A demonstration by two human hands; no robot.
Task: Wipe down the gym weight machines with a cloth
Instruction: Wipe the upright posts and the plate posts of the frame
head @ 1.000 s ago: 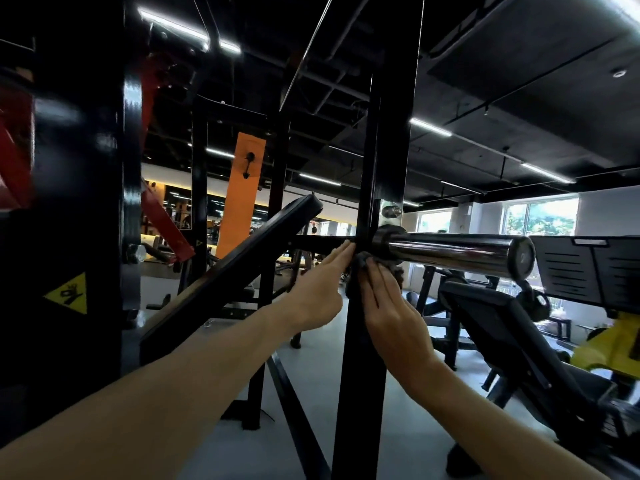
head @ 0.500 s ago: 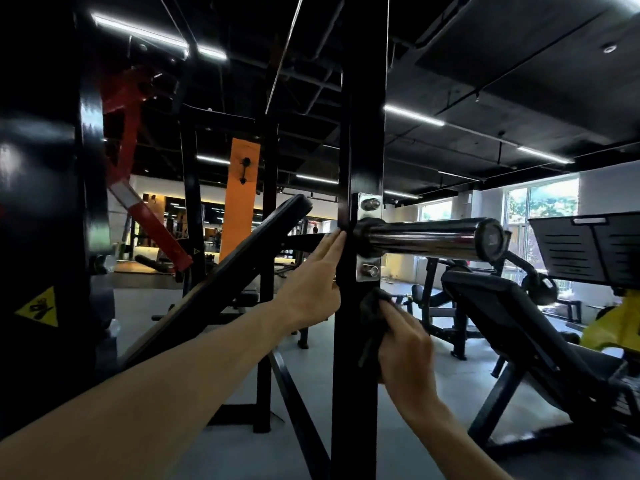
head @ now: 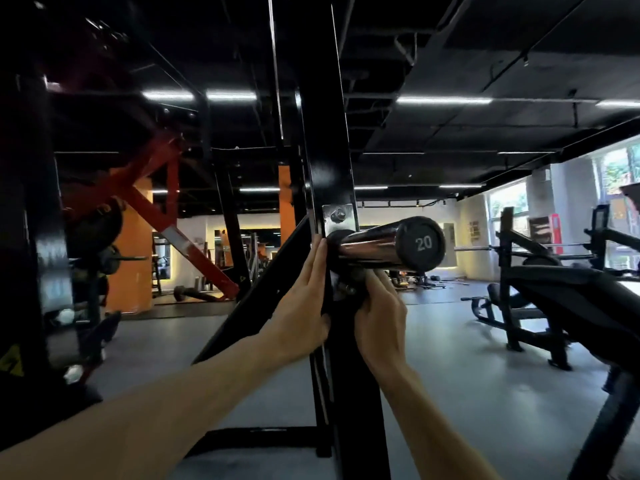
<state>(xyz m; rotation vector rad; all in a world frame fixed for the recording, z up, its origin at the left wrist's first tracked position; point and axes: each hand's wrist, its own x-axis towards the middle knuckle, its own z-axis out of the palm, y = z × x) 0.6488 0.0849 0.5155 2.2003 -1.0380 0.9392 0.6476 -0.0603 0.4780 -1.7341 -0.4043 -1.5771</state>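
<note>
Left hand [head: 300, 308] lies flat against the left edge of the black post [head: 327, 161], fingers [head: 317, 258] straight and pressed together, tips up. Right hand [head: 379, 318], just right of the post, has its fingers curled around a dark cloth [head: 343, 289], holding it against the post directly beneath the chrome peg [head: 372, 245]. The peg juts rightward from a bolted plate [head: 339, 214]; its black end cap reads "20". A slanted black pad [head: 263, 296] lies behind the left hand. Farther off: a bench [head: 568, 296] at right, a red frame [head: 166, 209] and orange column [head: 130, 268] at left, windows [head: 509, 202] far right, and strip lights [head: 443, 100] overhead.
</note>
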